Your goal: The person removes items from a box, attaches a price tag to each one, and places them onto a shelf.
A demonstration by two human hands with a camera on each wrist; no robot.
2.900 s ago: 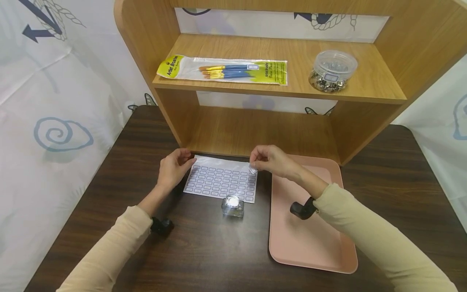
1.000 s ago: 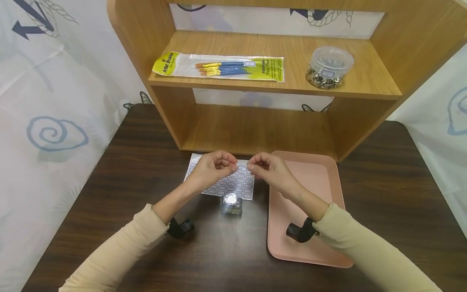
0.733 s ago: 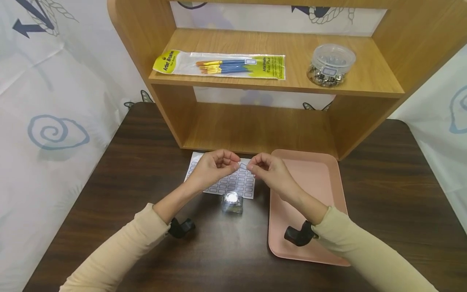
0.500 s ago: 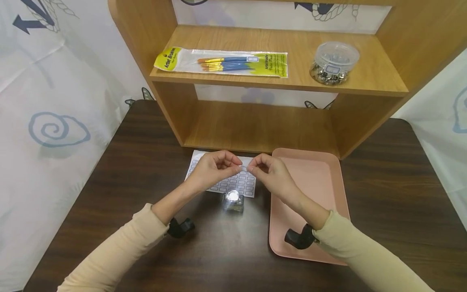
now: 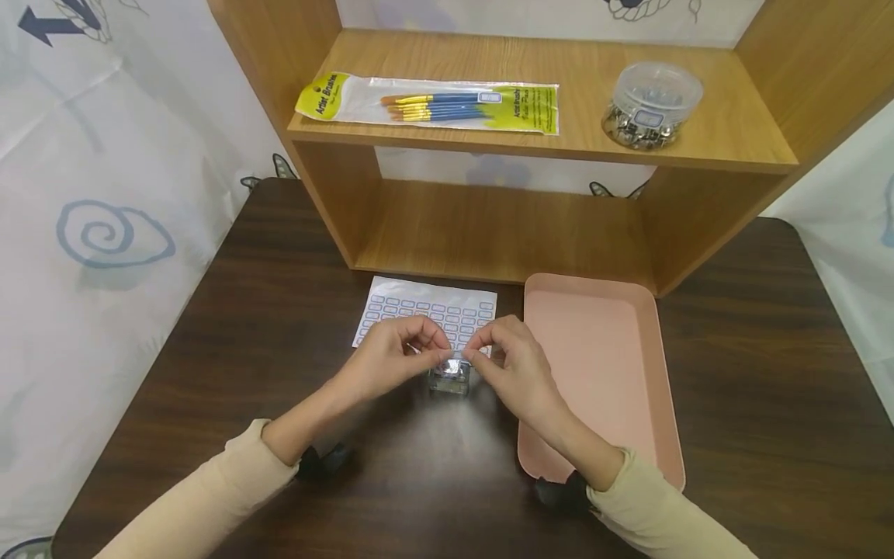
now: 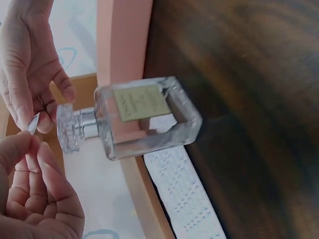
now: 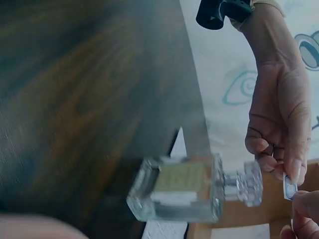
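Observation:
Between both hands is a small blue-bordered sticker label (image 7: 289, 188), pinched at its two ends. My left hand (image 5: 391, 357) holds one end with thumb and fingertip, and my right hand (image 5: 517, 373) the other. Just below the fingertips, a clear glass perfume bottle (image 6: 134, 134) with a faceted stopper stands upright on the table. It carries a pale gold label on its front. Behind the bottle lies a white sheet of sticker labels (image 5: 433, 293), its lower part partly covered by the hands in the head view.
A pink tray (image 5: 594, 349) lies right of the bottle, under the right forearm. At the back stands a wooden shelf unit (image 5: 503, 233). On its upper board are a packet of artist brushes (image 5: 433, 107) and a clear lidded jar of metal clips (image 5: 651, 109), each bearing a label.
Earlier, the right hand held the label at the sheet's corner while the left touched the sheet's edge. The left hand then took the label's other end, and both came nearer, over the bottle.

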